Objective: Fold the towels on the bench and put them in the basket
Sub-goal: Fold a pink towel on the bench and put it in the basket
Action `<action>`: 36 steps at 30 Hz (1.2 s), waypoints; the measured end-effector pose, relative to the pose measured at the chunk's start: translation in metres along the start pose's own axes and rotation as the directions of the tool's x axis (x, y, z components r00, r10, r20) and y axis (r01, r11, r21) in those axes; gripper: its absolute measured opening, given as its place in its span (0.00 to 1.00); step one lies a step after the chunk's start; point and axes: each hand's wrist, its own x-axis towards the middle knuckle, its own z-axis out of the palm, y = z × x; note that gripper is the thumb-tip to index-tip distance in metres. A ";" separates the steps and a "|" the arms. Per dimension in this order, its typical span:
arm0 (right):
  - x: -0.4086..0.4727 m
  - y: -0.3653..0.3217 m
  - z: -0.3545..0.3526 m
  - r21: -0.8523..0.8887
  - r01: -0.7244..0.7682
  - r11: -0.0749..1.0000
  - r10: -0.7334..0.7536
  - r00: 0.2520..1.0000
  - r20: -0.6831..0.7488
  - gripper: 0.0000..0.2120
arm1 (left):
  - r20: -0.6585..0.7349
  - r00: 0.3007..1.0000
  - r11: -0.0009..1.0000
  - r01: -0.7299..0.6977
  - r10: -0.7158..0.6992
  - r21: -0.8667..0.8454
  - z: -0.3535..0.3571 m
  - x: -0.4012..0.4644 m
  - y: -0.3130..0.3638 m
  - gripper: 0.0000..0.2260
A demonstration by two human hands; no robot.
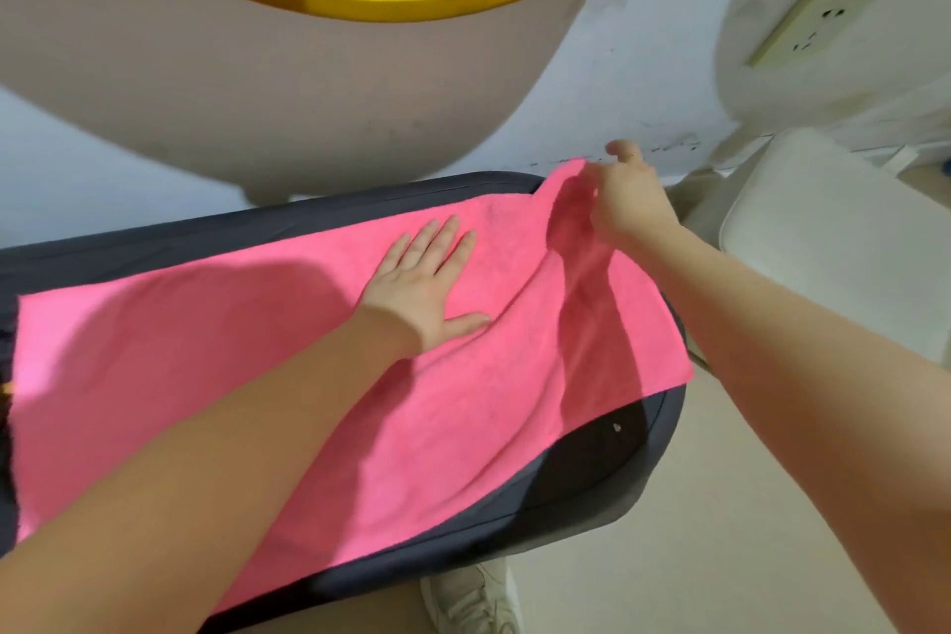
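Observation:
A bright pink towel [216, 376] lies spread along the dark bench [607, 458], covering most of its top. My left hand [427, 283] lies flat on the towel near its middle, fingers straight and spread. My right hand [630, 201] pinches the towel's far right corner and holds it lifted off the bench, so the cloth rises in a fold there. No basket is in view.
A white wall with a socket [818, 21] stands behind the bench. A white padded seat [844, 242] is at the right. A shoe [473, 602] shows on the pale floor below the bench. A cap brim fills the top of the view.

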 end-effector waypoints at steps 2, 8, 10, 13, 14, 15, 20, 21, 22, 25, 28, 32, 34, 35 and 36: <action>-0.008 0.006 0.013 -0.111 -0.112 0.988 0.124 0.986 0.112 0.18 | -0.012 1.000 1.000 0.014 -0.014 -0.007 -0.001 -0.005 0.000 0.39; -0.070 0.046 0.023 0.098 -0.315 0.944 0.315 0.949 0.018 0.24 | -0.261 0.943 0.977 -0.214 0.206 -0.005 0.004 -0.032 0.020 0.22; -0.091 0.055 0.022 0.062 -0.340 0.938 0.338 0.940 0.046 0.22 | -0.323 0.890 0.944 -0.329 0.323 0.036 0.009 -0.046 0.030 0.13; -0.116 0.059 0.019 0.064 -0.404 0.913 0.398 0.913 0.088 0.19 | -0.157 0.875 0.887 -0.435 0.457 0.157 0.014 -0.069 0.047 0.15; -0.123 0.058 0.018 0.058 -0.424 0.904 0.418 0.903 0.094 0.18 | -0.099 0.885 0.881 -0.432 0.455 0.193 0.018 -0.075 0.051 0.17; -0.130 0.058 0.018 0.048 -0.441 0.896 0.435 0.895 0.098 0.16 | -0.084 0.888 0.880 -0.428 0.452 0.205 0.021 -0.081 0.054 0.19; -0.154 0.061 0.025 0.212 -0.445 0.870 0.438 0.895 0.080 0.12 | 0.103 0.948 0.930 -0.316 0.302 0.185 0.009 -0.107 0.071 0.26; -0.158 0.064 0.024 0.271 -0.450 0.851 0.449 0.891 0.070 0.12 | 0.128 0.947 0.928 -0.316 0.295 0.196 0.010 -0.110 0.073 0.25; -0.162 0.066 0.021 0.303 -0.462 0.833 0.467 0.882 0.061 0.12 | 0.174 0.937 0.916 -0.337 0.304 0.217 0.011 -0.115 0.074 0.23; -0.177 0.073 0.012 0.218 -0.472 0.854 0.474 0.879 0.046 0.13 | 0.165 0.891 0.849 -0.454 0.423 0.270 0.009 -0.123 0.079 0.12; -0.193 0.071 0.004 -0.133 -0.429 0.894 0.441 0.893 0.084 0.12 | 0.210 0.862 0.828 -0.504 0.462 0.244 0.009 -0.125 0.078 0.08; -0.197 0.053 0.004 -0.447 -0.350 0.824 0.438 0.892 0.109 0.18 | 0.174 0.806 0.803 -0.586 0.566 0.103 0.013 -0.140 0.079 0.11; -0.188 0.032 0.006 -0.421 -0.212 0.882 0.278 0.955 0.103 0.19 | 0.059 0.839 0.840 -0.542 0.540 0.019 0.015 -0.148 0.072 0.16; -0.183 0.016 0.007 -0.367 -0.111 0.924 0.166 0.979 0.120 0.19 | -0.009 0.877 0.876 -0.481 0.481 -0.045 0.012 -0.152 0.063 0.18; -0.177 -0.002 0.011 -0.308 0.002 0.951 0.045 0.989 0.144 0.18 | -0.069 0.918 0.912 -0.397 0.391 -0.108 0.008 -0.155 0.051 0.18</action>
